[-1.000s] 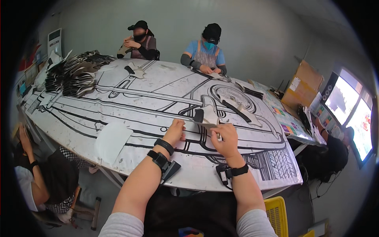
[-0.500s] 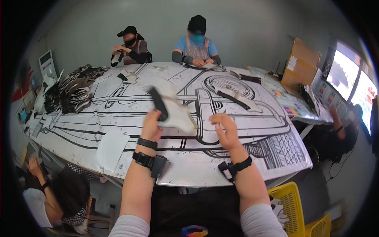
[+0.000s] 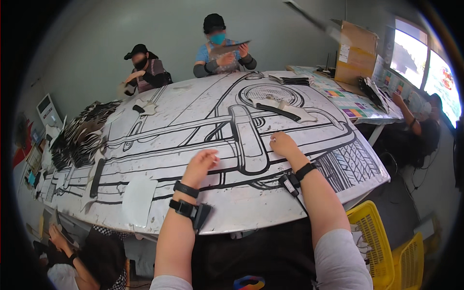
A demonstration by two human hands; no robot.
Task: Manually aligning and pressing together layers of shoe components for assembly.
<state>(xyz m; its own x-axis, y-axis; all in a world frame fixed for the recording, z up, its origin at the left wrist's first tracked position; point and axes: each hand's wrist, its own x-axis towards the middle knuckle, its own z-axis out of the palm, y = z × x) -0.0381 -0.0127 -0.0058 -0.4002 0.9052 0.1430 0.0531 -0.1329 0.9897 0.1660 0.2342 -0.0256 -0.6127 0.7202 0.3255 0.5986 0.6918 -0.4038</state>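
My left hand (image 3: 202, 166) is above the middle of the drawing-covered table (image 3: 193, 212), fingers loosely bent and apart, with nothing in it. My right hand (image 3: 285, 145) hangs to its right, fingers partly curled, and no object shows in it. Beyond the right hand lies a pale cut sheet piece with a black strip (image 3: 279, 111). A similar pale piece with a black strip (image 3: 95, 179) rests at the table's left. At the top right is a blurred long thing, dark and pale (image 3: 314, 21), seemingly in the air.
A heap of dark and pale cut pieces (image 3: 84, 135) covers the far left, near a white rounded sheet (image 3: 137, 200). Two people work across the table; others sit at both sides. A yellow basket (image 3: 372, 237) stands low right; a cardboard box (image 3: 356, 53) stands far right.
The pale piece with a black strip has left my left hand. A similar piece now lies at the left, and a blurred one shows at the top right. My view has shifted.
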